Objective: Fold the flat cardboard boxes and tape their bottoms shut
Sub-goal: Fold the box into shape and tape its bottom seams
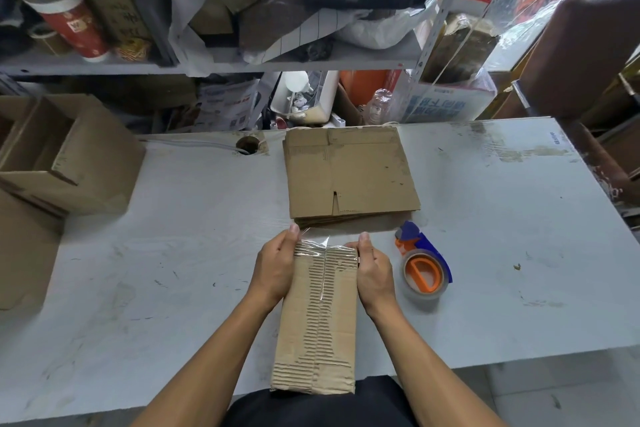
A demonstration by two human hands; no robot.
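A folded cardboard box (317, 329) lies bottom-up at the table's near edge, its torn flaps joined by a strip of clear tape (313, 243) that sticks out past the far end. My left hand (275, 265) grips the box's far left side, thumb up by the tape. My right hand (374, 269) grips the far right side the same way. A stack of flat cardboard boxes (349, 173) lies just beyond. A blue and orange tape dispenser (424, 262) sits on the table right of my right hand.
The grey table (173, 270) has a cable hole (248, 144) at its back. Assembled open boxes (65, 152) stand at the left edge. Cluttered shelves (242, 62) rise behind the table, and a brown chair back (581, 52) stands at the right.
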